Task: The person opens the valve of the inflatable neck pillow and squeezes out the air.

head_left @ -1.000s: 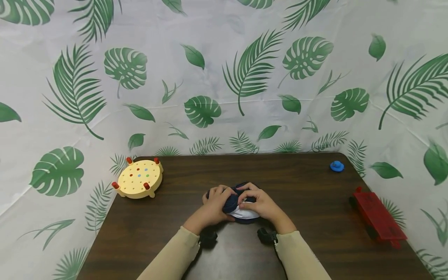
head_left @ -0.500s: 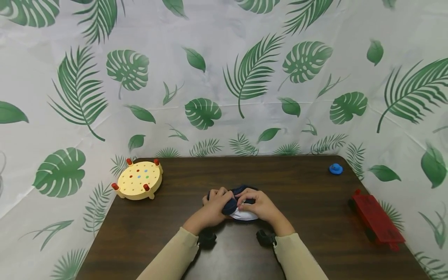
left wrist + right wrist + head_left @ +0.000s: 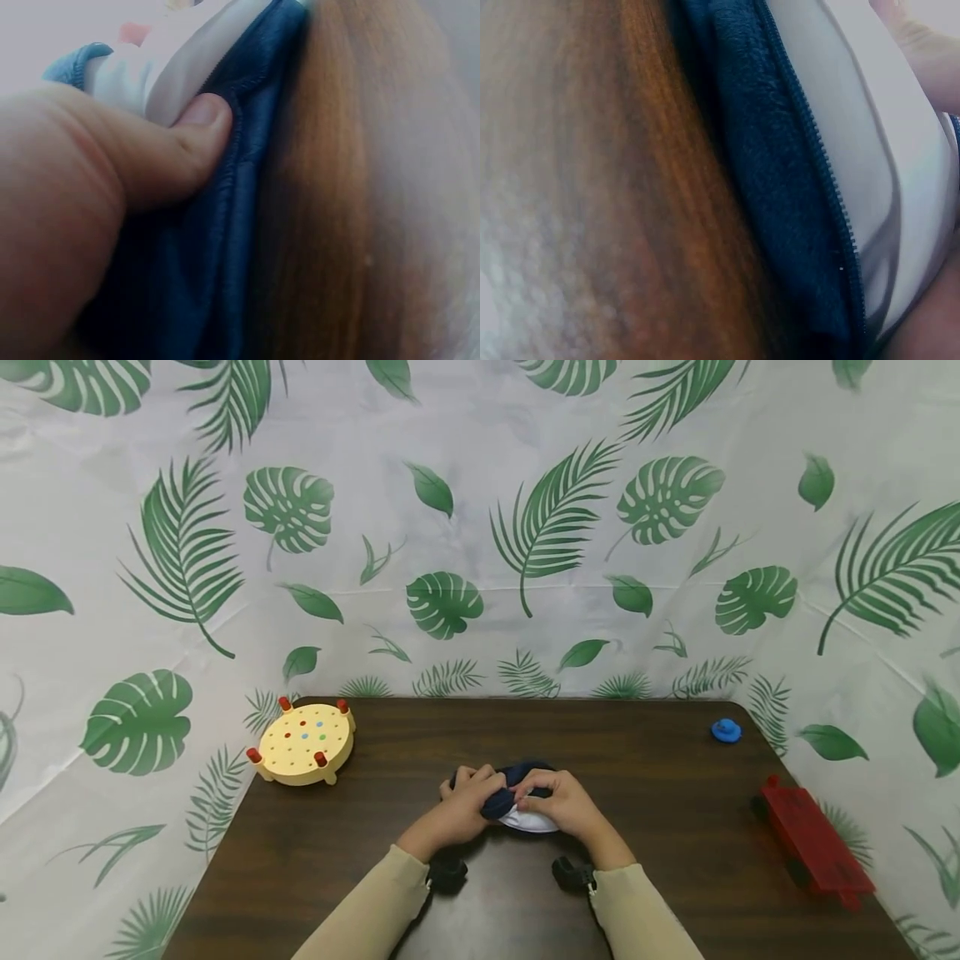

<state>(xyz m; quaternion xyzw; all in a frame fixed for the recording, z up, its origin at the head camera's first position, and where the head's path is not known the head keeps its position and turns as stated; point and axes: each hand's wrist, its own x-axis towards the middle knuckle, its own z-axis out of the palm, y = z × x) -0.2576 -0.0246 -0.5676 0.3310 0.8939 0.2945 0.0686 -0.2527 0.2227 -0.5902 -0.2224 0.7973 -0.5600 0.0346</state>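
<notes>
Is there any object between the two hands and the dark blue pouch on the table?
Nothing visible. The left hand and right hand both already grip the dark blue pouch, and the left thumb presses straight onto its fabric.

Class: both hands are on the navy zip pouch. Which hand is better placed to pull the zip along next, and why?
Probably the right hand: its wrist view shows the zip running along the pouch beside it. The left hand already has a grip on the fabric, thumb pressing the hem, steadying it.

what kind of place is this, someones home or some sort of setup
Probably a staged recording setup, not a lived-in room: a leaf-print sheet walls in a dark wooden table holding a yellow peg toy and a red block, while both hands grip a navy zip pouch.
</notes>
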